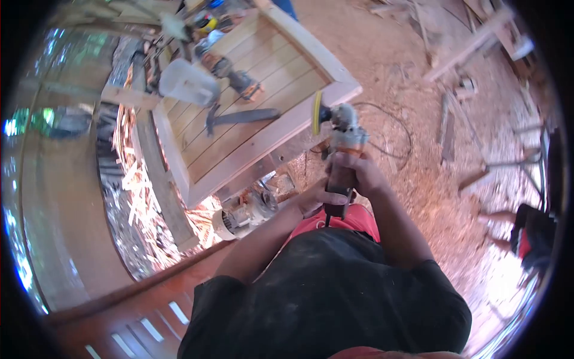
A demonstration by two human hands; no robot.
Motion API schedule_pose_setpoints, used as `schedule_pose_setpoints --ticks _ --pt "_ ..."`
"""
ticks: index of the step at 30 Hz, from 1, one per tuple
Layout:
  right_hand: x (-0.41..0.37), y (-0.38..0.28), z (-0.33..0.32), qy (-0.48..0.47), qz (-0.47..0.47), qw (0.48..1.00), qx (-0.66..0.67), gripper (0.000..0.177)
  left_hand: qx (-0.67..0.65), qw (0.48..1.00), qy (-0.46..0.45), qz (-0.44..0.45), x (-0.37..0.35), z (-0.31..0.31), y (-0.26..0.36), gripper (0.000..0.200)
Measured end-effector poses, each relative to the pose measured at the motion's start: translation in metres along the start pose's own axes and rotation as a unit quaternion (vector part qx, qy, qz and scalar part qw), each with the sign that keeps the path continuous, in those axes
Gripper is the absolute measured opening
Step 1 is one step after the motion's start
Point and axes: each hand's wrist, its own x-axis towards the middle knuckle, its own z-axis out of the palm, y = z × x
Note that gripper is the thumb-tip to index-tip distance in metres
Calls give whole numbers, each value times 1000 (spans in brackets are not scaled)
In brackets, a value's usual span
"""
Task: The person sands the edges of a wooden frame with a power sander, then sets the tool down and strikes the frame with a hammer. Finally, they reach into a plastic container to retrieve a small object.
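Observation:
An angle grinder (pixel 348 139) with a yellow-edged disc (pixel 317 113) is held upright in front of my waist, its head pointing away from me. My right hand (pixel 360 172) wraps around the grinder's body just behind the head. Lower down, my left hand (pixel 317 198) grips the rear of the body, thumb across it. The disc stands on edge beside the corner of a framed wooden panel (pixel 335 90). On that panel lie a hammer (pixel 245 116), a second power tool (pixel 239 81) and a translucent plastic container (pixel 186 82).
A cable (pixel 409 143) loops over the sawdust-covered floor (pixel 388 72). Below the panel sits a machine with a round drum (pixel 226 222). Wood shavings (pixel 140 197) pile up at the left. A slatted reddish wooden piece (pixel 137 323) is near me. Another person (pixel 529 239) is at the right edge.

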Motion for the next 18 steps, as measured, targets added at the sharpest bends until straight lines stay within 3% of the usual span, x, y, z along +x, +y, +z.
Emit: schedule_pose_setpoints --ticks 3,7,8,10,11,12,14,16,18 --pt "44 -2 51 -81 46 985 -145 31 45 982 151 109 -13 -7 1 44" --pt "97 15 106 -120 106 933 -323 32 64 963 231 125 -62 -22 19 51" --pt "107 22 118 -128 99 933 -321 32 158 935 280 148 -79 -33 22 53" --pt "121 33 138 -138 87 935 -315 33 336 849 375 162 -116 -59 18 57" --pt "138 44 131 -117 76 906 -401 42 390 765 484 169 -137 -78 11 61" --pt "149 44 141 -133 88 902 -401 42 438 668 579 162 -159 -97 2 64" --pt "167 37 171 -149 113 899 -396 43 508 499 702 23 -213 -138 6 70" --pt "190 36 196 -142 133 890 -412 40 565 383 731 -15 -260 -183 0 75" --pt "214 38 214 -143 136 871 -450 38 552 353 750 -91 -285 -211 -2 77"
